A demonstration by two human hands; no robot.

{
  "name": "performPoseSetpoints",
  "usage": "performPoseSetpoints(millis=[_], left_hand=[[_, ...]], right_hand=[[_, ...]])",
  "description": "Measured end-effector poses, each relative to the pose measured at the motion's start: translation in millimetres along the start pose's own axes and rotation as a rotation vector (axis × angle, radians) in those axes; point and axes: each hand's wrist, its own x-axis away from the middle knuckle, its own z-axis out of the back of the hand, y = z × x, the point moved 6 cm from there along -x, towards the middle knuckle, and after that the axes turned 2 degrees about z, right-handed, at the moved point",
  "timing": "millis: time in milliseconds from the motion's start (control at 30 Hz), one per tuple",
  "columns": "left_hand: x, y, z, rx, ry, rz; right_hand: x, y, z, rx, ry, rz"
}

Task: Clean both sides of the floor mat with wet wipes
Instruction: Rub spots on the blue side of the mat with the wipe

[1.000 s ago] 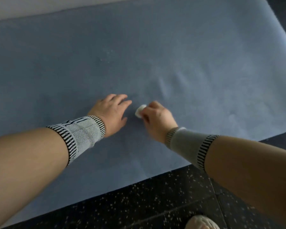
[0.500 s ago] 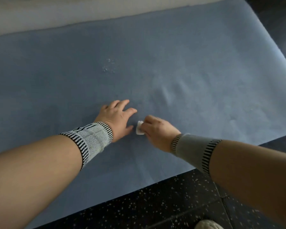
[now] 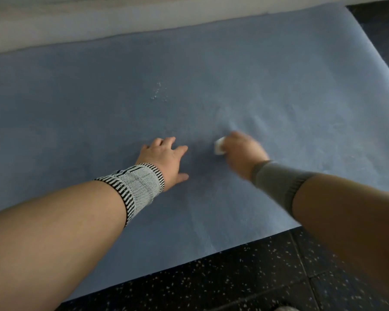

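Observation:
A large blue floor mat [image 3: 279, 70] lies flat and fills most of the view. My left hand [image 3: 164, 157] rests palm-down on the mat near its middle, fingers spread. To its right, my right hand [image 3: 241, 152] grips a small folded white wet wipe [image 3: 219, 146] and holds it against the mat; the hand is blurred. A few small wet droplets [image 3: 158, 92] glisten on the mat beyond my hands. Both wrists wear knitted wrist bands.
Dark speckled floor tiles [image 3: 245, 277] border the mat's near edge. A pale wall base [image 3: 76, 23] runs along the mat's far edge. A light-coloured shoe tip [image 3: 284, 308] shows at the bottom edge.
My right hand has slid the wipe to the right, away from my left hand. My left hand has stayed pressed on the mat. The view has tilted up slightly.

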Motion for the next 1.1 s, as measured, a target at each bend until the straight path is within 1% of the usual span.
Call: performPoseSetpoints(millis=[67,100,133,167,200,233,300,333,367,400,433,500,533,567,600,633,700,733,767,800,833,900,933,967,1000,1033,1100], left_hand=[[-2,-2,0,-0.017,-0.016,-0.019],[-2,-1,1,-0.020,-0.022,-0.026],[-3,-1,2,-0.021,-0.024,-0.030],[-4,0,4,-0.022,-0.024,-0.030],[-5,0,5,-0.022,-0.022,-0.027],[-5,1,6,-0.015,-0.019,-0.022],[-3,0,6,0.021,-0.014,-0.014],[-2,0,5,0.036,-0.013,-0.013],[-2,0,4,0.040,-0.012,-0.014],[-1,-1,2,0.039,-0.014,-0.015],[-1,-2,1,0.039,-0.019,-0.018],[-2,-3,0,0.047,-0.030,-0.029],[-3,-3,0,0.051,-0.033,-0.034],[-3,-2,1,0.055,-0.035,-0.036],[-3,-2,1,0.058,-0.036,-0.034],[-3,-2,2,0.063,-0.033,-0.032],[-3,-3,3,0.081,-0.022,-0.032],[-3,-3,3,0.092,-0.019,-0.036],[-3,-4,3,0.101,-0.017,-0.039],[-3,-5,2,0.110,-0.016,-0.042],[-3,-6,1,0.116,-0.016,-0.045],[-3,-8,0,0.128,-0.013,-0.052],[-3,-9,0,0.132,-0.013,-0.054],[-4,-8,1,0.133,-0.012,-0.056],[-5,-7,1,0.134,-0.009,-0.056],[-5,-7,2,0.133,-0.004,-0.053],[-5,-9,2,0.137,0.017,-0.048]], right_hand=[[-5,59,29,0.165,0.126,-0.332],[-3,72,36,0.225,0.158,-0.443],[-3,65,35,0.242,0.167,-0.446],[-5,43,26,0.221,0.145,-0.361],[-6,16,11,0.157,0.094,-0.232],[-4,-12,-8,0.116,0.003,-0.076],[8,-53,-38,0.125,-0.219,0.209],[9,-56,-38,0.115,-0.238,0.272],[3,-44,-26,0.074,-0.188,0.230],[-6,-19,-11,0.050,-0.097,0.116],[-13,12,7,0.090,-0.020,-0.067],[-10,72,35,0.242,0.066,-0.483],[-7,79,38,0.284,0.070,-0.581],[-10,65,34,0.287,0.071,-0.539],[-14,38,22,0.263,0.047,-0.414],[-17,9,5,0.218,0.011,-0.259],[-13,-42,-28,0.166,-0.133,0.054],[-10,-55,-37,0.172,-0.202,0.169],[-12,-53,-35,0.161,-0.206,0.216],[-18,-38,-23,0.136,-0.156,0.161],[-25,-12,-9,0.122,-0.080,0.036],[-28,49,23,0.169,0.076,-0.356],[-23,66,31,0.206,0.109,-0.533],[-23,63,31,0.235,0.124,-0.575],[-28,43,24,0.228,0.124,-0.489],[-33,15,11,0.185,0.094,-0.333],[-33,-40,-23,0.127,-0.067,0.040]])
